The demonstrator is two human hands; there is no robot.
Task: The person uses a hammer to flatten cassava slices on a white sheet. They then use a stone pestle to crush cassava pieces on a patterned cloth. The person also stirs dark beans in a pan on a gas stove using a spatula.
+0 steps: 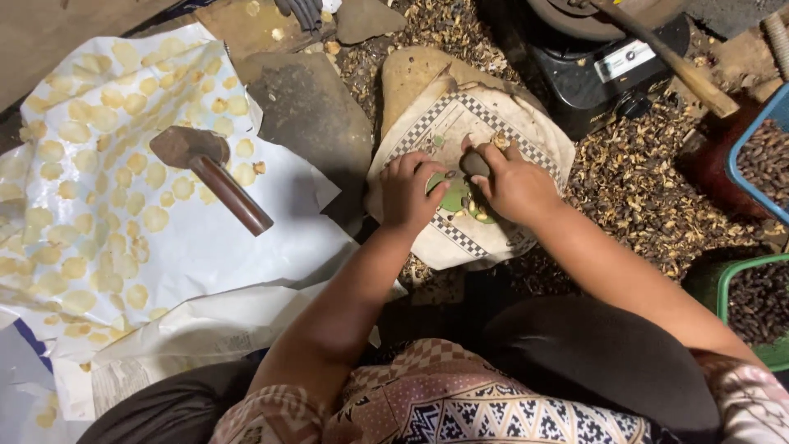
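Note:
Both hands rest on a stone slab covered with a cream cloth (526, 140) that has a checkered border. My left hand (411, 193) lies with its fingers bent over a green patch (454, 197) at the cloth's middle. My right hand (514, 182) is closed on a small dark stone (474, 163) pressed down on the cloth. Small pale bits lie around the fingers. Whether the left hand pinches anything is hidden.
A wooden-handled mallet (209, 168) lies on white paper (205, 247) covered with several flattened yellow discs (99, 181). Husks litter the ground (633, 189). A black appliance (608, 70) stands at the back. Blue (744, 144) and green (727, 284) baskets of dark nuts sit at right.

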